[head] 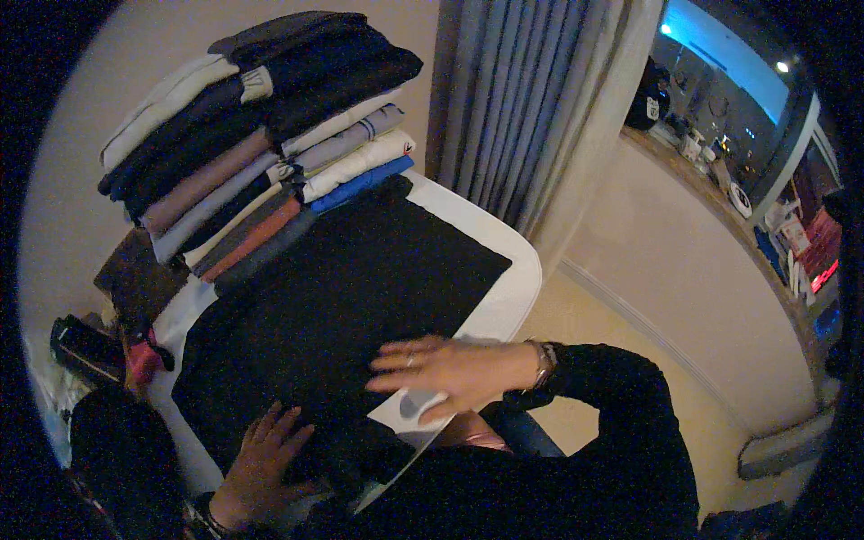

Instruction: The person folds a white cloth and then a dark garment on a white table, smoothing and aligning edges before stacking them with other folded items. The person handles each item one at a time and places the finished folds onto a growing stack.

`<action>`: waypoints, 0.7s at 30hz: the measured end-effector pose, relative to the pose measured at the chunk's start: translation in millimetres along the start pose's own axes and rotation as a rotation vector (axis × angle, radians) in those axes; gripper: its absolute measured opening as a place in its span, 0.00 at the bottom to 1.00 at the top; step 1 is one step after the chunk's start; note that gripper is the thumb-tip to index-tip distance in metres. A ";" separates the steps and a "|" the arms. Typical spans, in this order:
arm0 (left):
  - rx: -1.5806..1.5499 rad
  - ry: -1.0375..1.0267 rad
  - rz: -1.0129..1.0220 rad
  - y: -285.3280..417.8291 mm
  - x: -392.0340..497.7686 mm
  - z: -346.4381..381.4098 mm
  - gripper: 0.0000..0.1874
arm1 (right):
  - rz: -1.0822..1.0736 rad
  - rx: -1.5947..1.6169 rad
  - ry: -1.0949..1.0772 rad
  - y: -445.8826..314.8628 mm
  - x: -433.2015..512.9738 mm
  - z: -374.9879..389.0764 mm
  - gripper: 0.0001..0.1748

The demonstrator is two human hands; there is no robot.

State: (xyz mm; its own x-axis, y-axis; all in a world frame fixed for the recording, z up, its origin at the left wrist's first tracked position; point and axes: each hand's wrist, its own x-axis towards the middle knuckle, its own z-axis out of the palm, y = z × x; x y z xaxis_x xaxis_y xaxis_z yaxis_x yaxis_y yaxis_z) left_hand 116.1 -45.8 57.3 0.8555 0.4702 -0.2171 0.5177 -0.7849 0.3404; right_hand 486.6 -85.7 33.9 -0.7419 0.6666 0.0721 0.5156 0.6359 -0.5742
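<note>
A black garment point(351, 283) lies spread over a white table point(520, 270). My right hand point(452, 371), with a ring and a bracelet at the wrist, is over the garment's near right edge, its fingers pointing left and slightly blurred. My left hand point(266, 459) rests with spread fingers on the garment's near left part. Neither hand holds anything that shows. Along the far side of the garment stand two stacks of folded clothes, the left stack point(209, 182) and the right stack point(358, 135), with dark garments on top.
Left of the table are a brown box-like item point(145, 277), a dark bag point(88, 347) and a pink item point(145, 361). A grey curtain point(486, 101) hangs behind the table's far right side. At the right, a window sill point(715, 182) bears a black cap and small items.
</note>
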 end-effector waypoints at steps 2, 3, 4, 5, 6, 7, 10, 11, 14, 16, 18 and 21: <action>0.021 0.035 0.020 6.7 1.9 6.2 0.42 | -0.122 0.010 -0.025 -16.6 10.8 15.9 0.39; 0.155 0.040 0.036 10.2 2.3 9.9 0.39 | -0.183 -0.027 -0.046 -21.7 16.6 21.9 0.37; 0.287 0.047 0.051 14.3 1.7 13.0 0.37 | -0.284 -0.042 -0.002 -25.1 22.0 26.6 0.36; 0.416 0.052 0.059 17.5 1.5 14.8 0.34 | -0.288 -0.064 -0.068 -28.0 26.6 31.5 0.32; 0.358 0.066 0.072 20.2 0.9 16.2 0.33 | -0.344 -0.062 -0.070 -29.7 31.9 36.6 0.28; 0.297 0.080 0.079 24.1 -0.5 16.2 0.33 | -0.394 -0.068 -0.095 -30.6 36.2 39.3 0.24; 0.099 0.097 0.006 33.2 1.3 20.2 0.37 | -0.381 -0.164 -0.105 -27.6 42.4 46.2 0.11; 0.016 0.091 -0.058 33.4 2.6 20.3 0.39 | -0.345 -0.165 -0.169 -27.3 47.3 46.9 0.10; -0.032 0.092 -0.021 25.7 11.5 16.4 0.36 | -0.307 0.199 0.138 -25.6 45.7 36.6 0.10; 0.086 0.067 0.041 17.1 18.8 15.3 0.34 | -0.231 0.380 0.235 -27.8 44.6 26.4 0.11; 0.076 0.063 0.056 9.7 21.1 12.6 0.31 | -0.211 0.419 0.247 -28.3 41.0 14.9 0.13; -0.064 0.169 0.068 8.2 23.2 17.7 0.27 | -0.150 0.423 0.015 -28.7 33.3 8.9 0.14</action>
State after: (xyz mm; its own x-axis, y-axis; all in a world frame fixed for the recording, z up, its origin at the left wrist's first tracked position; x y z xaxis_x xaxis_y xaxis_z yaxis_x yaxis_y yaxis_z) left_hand 140.1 -48.4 38.8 0.8753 0.4822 -0.0369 0.4537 -0.7923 0.4080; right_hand 443.3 -85.2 45.5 -0.7872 0.5867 0.1901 0.1797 0.5131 -0.8393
